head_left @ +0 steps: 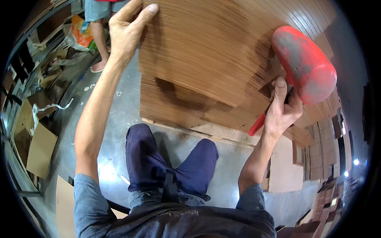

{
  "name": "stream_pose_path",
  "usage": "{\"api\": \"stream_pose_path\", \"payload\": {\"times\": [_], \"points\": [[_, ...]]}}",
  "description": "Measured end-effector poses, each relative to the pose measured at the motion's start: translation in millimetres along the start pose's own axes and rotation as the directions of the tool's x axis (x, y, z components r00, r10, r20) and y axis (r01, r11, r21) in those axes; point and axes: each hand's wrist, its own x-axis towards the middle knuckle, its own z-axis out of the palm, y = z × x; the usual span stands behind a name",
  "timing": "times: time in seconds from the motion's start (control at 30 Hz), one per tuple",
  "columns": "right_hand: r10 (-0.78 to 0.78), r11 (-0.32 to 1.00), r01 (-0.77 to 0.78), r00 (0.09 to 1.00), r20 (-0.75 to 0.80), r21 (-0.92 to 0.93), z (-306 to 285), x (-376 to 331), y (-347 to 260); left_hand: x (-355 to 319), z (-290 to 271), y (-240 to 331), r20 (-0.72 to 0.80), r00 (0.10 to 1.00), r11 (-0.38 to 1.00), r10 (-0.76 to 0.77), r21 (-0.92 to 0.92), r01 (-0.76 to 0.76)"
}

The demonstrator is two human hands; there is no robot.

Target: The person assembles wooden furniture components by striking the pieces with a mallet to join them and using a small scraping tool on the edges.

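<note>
My right hand (pixel 279 109) is closed around the handle of a rubber mallet (pixel 303 63). Its big red head, smudged with grey, is up beside the stack, and the lower end of its handle pokes out below my fist. A tall stack of flat brown cardboard sheets (pixel 206 51) stands in front of me, its layered edges facing me. At the stack's upper left corner is my left hand (pixel 129 31), thumb stretched out against the edge. Its other fingers are apart from the thumb and partly cut off by the frame's top.
Under the stack lies a wooden pallet (pixel 206 131) just beyond my knees. A person in shorts (pixel 99 35) stands at the far left. Cardboard scraps (pixel 41 152) and plastic bags (pixel 81 31) lie along a metal rack at left. More cardboard stacks (pixel 323 146) stand at right.
</note>
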Motion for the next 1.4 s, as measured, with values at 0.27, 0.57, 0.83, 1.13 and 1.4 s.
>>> {"api": "stream_pose_path", "payload": {"times": [0.27,0.57,0.83,1.13,1.4], "points": [[0.223,0.97,-0.229,0.972,0.071,0.081,-47.1,-94.1,29.0,-49.3,-5.6,-17.9,0.009,0.989,0.963,-0.147,0.229,0.141],[0.479,0.861,-0.509,0.82,0.314,0.017,-102.5,-252.5,100.4,-89.2,9.1,-44.7,-0.018,1.0,0.915,-0.007,0.403,0.013],[-0.11,0.991,0.128,0.918,0.38,-0.022,-74.4,-201.4,106.7,-90.7,-3.4,-51.2,-0.043,0.992,0.899,-0.116,0.419,0.124],[-0.086,0.996,0.076,0.927,0.364,0.041,-67.2,-206.7,116.2,-100.0,12.7,-49.5,-0.075,0.989,0.866,-0.127,0.478,0.147],[-0.052,0.999,0.049,0.922,0.383,0.019,-75.7,-199.6,128.9,-101.8,5.3,-54.4,-0.125,0.98,0.83,-0.152,0.522,0.195]]}}
